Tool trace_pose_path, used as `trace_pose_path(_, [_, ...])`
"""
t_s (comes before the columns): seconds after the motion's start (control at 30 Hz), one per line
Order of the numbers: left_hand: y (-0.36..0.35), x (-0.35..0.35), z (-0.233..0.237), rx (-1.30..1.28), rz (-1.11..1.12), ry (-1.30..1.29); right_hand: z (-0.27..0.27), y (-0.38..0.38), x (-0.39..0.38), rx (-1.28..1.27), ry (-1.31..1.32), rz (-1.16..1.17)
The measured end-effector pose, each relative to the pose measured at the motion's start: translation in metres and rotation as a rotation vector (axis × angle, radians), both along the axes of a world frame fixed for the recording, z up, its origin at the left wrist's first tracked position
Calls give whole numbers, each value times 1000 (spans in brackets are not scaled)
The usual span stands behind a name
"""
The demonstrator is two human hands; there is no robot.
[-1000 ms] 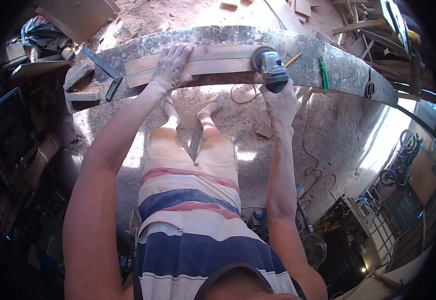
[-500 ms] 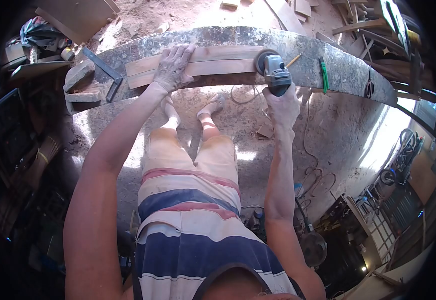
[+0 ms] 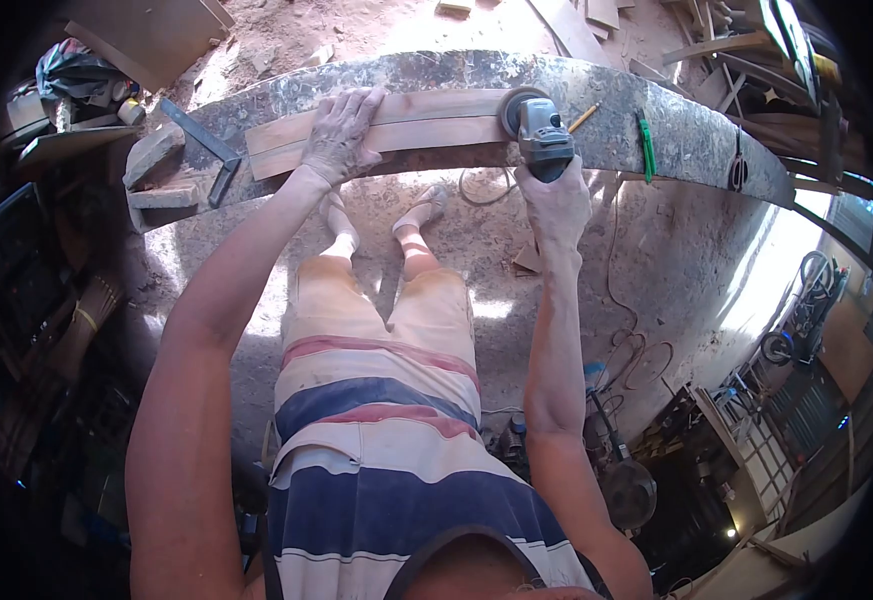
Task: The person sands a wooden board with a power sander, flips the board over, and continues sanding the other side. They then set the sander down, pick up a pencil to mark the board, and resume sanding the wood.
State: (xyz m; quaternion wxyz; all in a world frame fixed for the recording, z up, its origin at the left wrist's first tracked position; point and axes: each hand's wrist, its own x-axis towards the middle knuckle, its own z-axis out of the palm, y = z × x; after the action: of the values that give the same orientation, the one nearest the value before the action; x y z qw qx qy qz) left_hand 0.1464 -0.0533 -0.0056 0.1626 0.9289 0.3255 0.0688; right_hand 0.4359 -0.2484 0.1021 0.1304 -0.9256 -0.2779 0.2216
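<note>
Grinder (image 3: 538, 128) at board (image 3: 426, 122) end, right hand (image 3: 556, 203) gripping, left hand (image 3: 341, 135) pressing.

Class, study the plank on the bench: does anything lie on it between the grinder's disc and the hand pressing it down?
Nothing visible does. The plank is bare between the left hand, flat on it, and the angle grinder held by the right hand. The pencil lies beyond the grinder.

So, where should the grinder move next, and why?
Probably slide the grinder left along the plank, toward the left hand that presses it down. The grinder sits at the plank's right end, in the grip of the right hand.
</note>
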Motion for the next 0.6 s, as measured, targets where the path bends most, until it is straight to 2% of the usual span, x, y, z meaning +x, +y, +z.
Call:
trace_pose_path(0.1, [0,1,0,9,-7,8,-5,0,-6,36,-4,37])
trace_pose_path(0.3, [-1,1,1,5,4,-10,4,-4,-20,63,158,51])
trace_pose_path(0.5, [0,1,-3,3,11,-29,9,3,-31,42,82,195])
trace_pose_path(0.6, [-3,0,-5,8,12,-23,16,1,-26,65,100,162])
